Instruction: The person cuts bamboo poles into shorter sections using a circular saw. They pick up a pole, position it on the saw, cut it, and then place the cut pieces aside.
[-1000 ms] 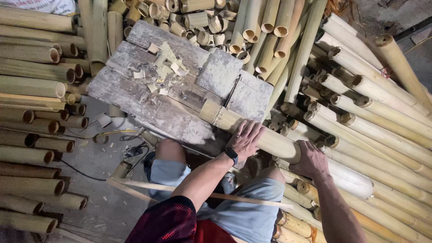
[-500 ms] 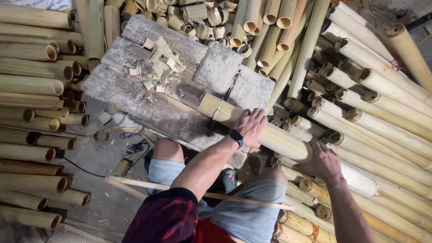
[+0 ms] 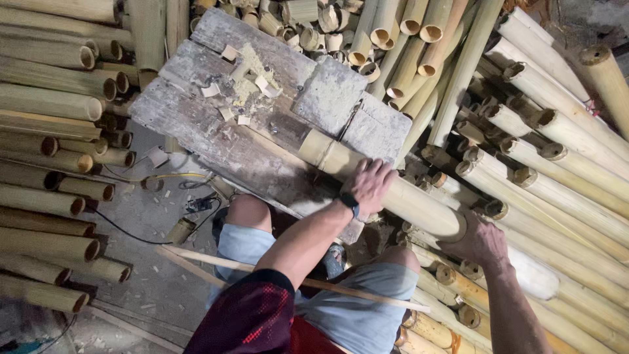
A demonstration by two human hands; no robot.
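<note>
A thick pale bamboo pole lies slanted, its far end resting on a worn grey wooden bench. My left hand, with a dark watch on the wrist, lies over the pole's middle and grips it. My right hand cups the pole's near end at the right. Small wood chips and sawdust are scattered on the bench top. My knees in light shorts sit just below the bench.
Stacks of cut bamboo poles surround me: on the left, at the top and at the right. A thin wooden stick lies across my lap. A black cable runs over the dusty floor.
Both hands have stayed on the pole. My left hand has slid a little along it toward the bench, and the view has shifted slightly.
</note>
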